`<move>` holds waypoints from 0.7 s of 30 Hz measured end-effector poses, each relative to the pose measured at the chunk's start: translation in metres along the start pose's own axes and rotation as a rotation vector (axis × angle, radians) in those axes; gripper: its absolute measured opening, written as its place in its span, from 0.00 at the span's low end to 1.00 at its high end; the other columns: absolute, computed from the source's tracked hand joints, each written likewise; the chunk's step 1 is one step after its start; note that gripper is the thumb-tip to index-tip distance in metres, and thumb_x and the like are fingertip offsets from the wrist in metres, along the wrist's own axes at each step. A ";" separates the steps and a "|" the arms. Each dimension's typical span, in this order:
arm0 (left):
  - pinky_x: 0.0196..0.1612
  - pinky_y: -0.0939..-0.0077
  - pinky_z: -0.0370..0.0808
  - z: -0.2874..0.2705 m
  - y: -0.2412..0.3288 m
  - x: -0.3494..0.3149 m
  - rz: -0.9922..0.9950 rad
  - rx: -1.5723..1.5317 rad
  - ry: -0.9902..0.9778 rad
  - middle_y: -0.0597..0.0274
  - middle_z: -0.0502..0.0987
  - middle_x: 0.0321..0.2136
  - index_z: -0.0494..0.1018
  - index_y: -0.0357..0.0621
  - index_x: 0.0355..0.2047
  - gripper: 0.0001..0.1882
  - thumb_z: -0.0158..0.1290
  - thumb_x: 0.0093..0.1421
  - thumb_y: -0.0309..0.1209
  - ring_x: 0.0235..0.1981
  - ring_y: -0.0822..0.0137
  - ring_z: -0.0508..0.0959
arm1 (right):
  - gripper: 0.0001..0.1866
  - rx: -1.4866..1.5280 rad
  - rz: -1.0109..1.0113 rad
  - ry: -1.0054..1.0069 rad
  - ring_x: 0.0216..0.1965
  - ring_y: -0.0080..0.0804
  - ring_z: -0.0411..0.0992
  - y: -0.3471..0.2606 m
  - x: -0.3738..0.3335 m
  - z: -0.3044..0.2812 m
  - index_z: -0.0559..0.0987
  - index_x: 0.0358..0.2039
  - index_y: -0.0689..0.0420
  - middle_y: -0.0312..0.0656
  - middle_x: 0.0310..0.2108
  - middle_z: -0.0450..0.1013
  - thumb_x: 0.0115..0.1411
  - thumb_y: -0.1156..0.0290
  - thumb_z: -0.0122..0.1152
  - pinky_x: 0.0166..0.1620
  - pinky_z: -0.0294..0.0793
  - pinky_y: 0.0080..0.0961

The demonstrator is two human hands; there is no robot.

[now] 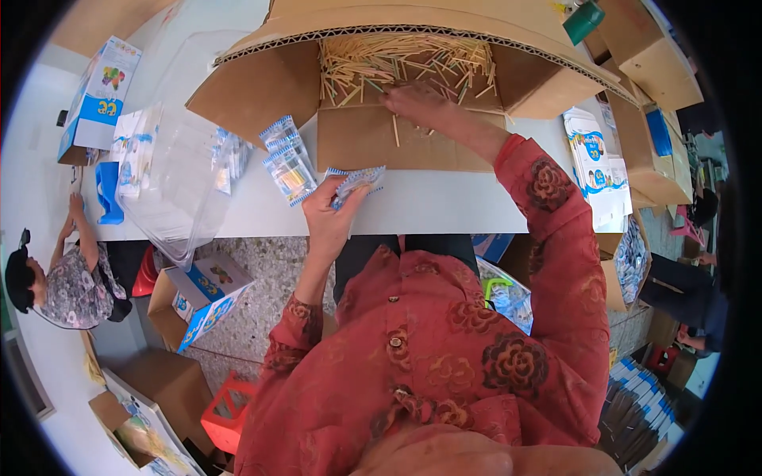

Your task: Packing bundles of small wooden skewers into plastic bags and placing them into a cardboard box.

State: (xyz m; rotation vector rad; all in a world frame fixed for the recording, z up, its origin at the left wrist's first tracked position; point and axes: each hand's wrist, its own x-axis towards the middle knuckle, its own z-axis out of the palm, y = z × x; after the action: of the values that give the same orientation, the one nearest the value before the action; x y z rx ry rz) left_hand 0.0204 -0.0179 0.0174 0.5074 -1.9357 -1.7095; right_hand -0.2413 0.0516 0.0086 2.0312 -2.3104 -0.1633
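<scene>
Our left hand (324,216) pinches packet (368,177); tight squeeze could crumple it. Right hand (417,103): we cannot tell grip; careless sweep could scatter sticks (389,55) beyond it.

Packet (367,178): 1 small wrapper, clear and blue with striped ends; crumpled and tilted, held in the left hand (324,213); its contents are too hidden to tell
Sticks (397,57): thin, straight, mostly pale yellow, a few pinkish or green; heaped in a jumble at the carton's back, sparser toward the front; the right hand (413,103) is at the nearer ones; 1 stick lies apart on the front flap
Carton (254,91): brown cardboard, open toward the person; side flaps spread, front flap laid flat
</scene>
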 end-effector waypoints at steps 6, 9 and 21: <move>0.30 0.85 0.69 -0.002 -0.010 0.001 0.024 0.104 0.027 0.68 0.76 0.25 0.76 0.33 0.32 0.09 0.60 0.51 0.23 0.26 0.81 0.71 | 0.10 0.067 -0.074 0.032 0.33 0.42 0.76 0.006 -0.004 0.015 0.74 0.33 0.61 0.44 0.26 0.74 0.47 0.78 0.56 0.34 0.76 0.36; 0.25 0.85 0.65 0.005 -0.003 0.004 0.016 0.022 0.073 0.70 0.74 0.20 0.76 0.34 0.28 0.07 0.61 0.50 0.24 0.22 0.83 0.67 | 0.07 0.159 -0.005 0.168 0.30 0.46 0.76 0.006 -0.018 0.010 0.75 0.31 0.60 0.46 0.24 0.75 0.50 0.77 0.56 0.33 0.76 0.35; 0.26 0.83 0.70 0.013 0.001 0.006 0.146 0.170 0.038 0.62 0.77 0.21 0.76 0.36 0.26 0.07 0.62 0.48 0.24 0.22 0.77 0.74 | 0.09 1.456 0.135 0.457 0.34 0.20 0.72 -0.071 -0.092 -0.123 0.77 0.37 0.61 0.37 0.33 0.74 0.54 0.82 0.59 0.36 0.73 0.16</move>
State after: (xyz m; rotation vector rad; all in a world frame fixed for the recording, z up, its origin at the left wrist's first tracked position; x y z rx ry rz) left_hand 0.0075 -0.0106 0.0177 0.4443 -2.0482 -1.4444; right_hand -0.1457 0.1291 0.1240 1.7382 -2.3020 2.2449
